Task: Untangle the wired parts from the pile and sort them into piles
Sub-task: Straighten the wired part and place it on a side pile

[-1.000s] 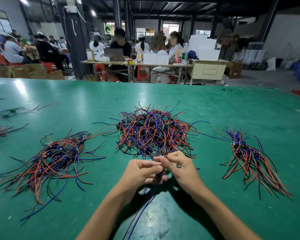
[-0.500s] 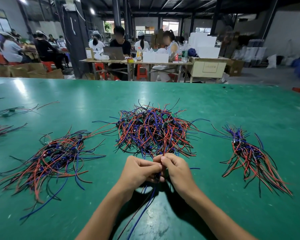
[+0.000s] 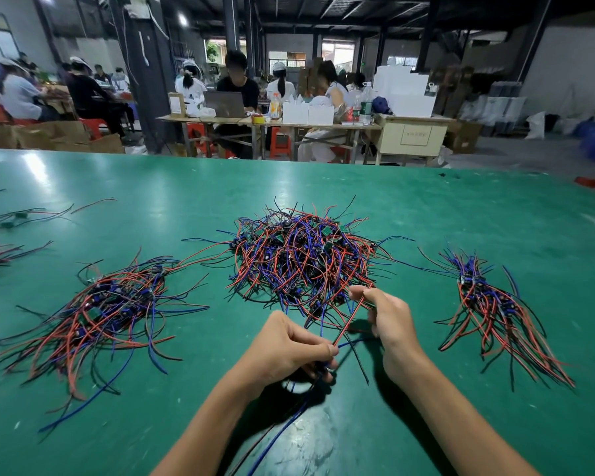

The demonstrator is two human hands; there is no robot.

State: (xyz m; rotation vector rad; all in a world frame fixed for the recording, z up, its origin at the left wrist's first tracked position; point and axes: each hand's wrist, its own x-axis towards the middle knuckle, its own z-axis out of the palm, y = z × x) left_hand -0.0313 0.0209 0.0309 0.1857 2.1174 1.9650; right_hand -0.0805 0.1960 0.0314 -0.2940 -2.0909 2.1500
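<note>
Green table [image 3: 426, 214] around tangled pile [image 3: 303, 259]

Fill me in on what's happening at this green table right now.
A person is sorting wired parts. The left hand grips a wired part near the table's front, while the right hand pinches a red wire stretched between the two hands. The tangled centre pile lies just beyond them on the green table. A left pile and a right pile lie to either side.
</note>
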